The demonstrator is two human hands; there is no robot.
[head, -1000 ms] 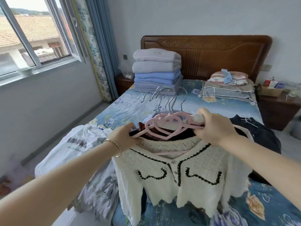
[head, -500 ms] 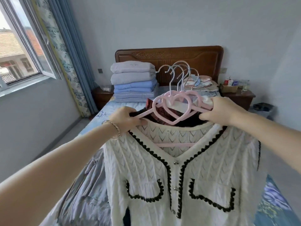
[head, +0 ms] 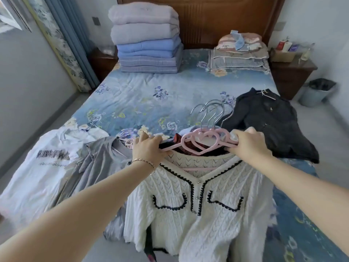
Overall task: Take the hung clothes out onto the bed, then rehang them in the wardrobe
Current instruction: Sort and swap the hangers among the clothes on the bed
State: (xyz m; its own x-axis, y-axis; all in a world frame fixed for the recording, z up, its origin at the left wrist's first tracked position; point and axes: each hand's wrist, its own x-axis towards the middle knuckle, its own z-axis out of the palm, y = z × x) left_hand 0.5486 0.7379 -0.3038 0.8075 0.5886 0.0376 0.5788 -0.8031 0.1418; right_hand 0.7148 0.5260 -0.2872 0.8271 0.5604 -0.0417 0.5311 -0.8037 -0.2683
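- Bundle of pink hangers [head: 203, 143] held just above the near part of the bed [head: 141, 99], with a white knit cardigan [head: 198, 205] hanging in front and darker garments behind.
- Left hand [head: 149, 148] curled round the hangers' left arms; right hand [head: 249, 144] gripping the right ends.
- Likely trouble: metal hooks [head: 209, 114] tangling together, or a back garment slipping off if tipped.
- On the floral bedspread: grey shirt [head: 100, 167] and white printed T-shirt [head: 43, 167] to the left, dark jacket [head: 270, 125] to the right.
- Further out: folded blankets [head: 145, 44] by the headboard [head: 217, 19], a nightstand [head: 290, 72] and a bin [head: 317, 91].
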